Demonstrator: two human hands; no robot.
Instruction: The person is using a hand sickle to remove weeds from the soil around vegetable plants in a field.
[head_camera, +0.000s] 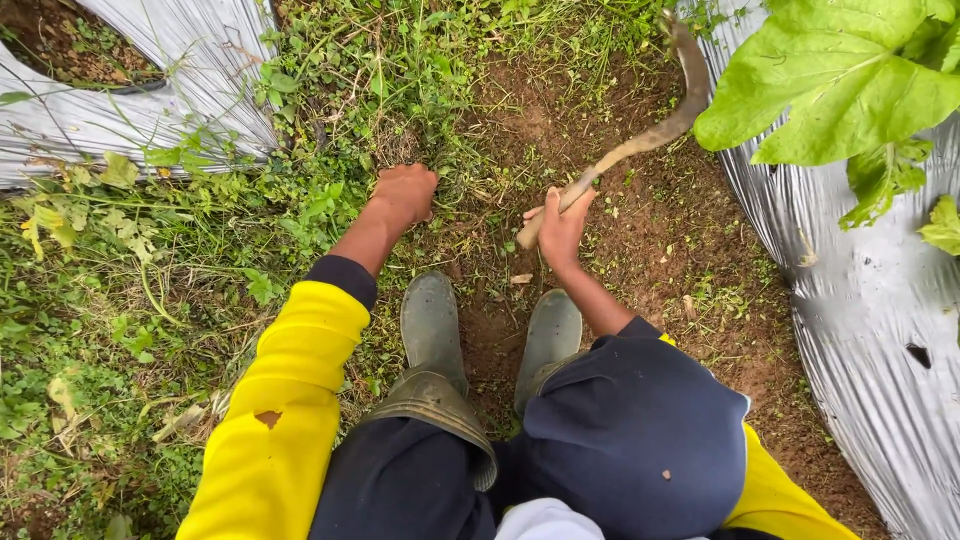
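**Sickle up, fist in the weeds**

Right hand (562, 225) clamped round a pale wooden handle, the sickle (660, 120) curving rusty-brown above bare crumbly soil (640, 250). Left hand (405, 192) fisted tight on a stringy weed clump (400, 140). Dull green rubber boots (432, 325) below; crinkled silver sheeting (880, 320) alongside.

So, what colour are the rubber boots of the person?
The boots are dull grey-green, seen best in the head view.
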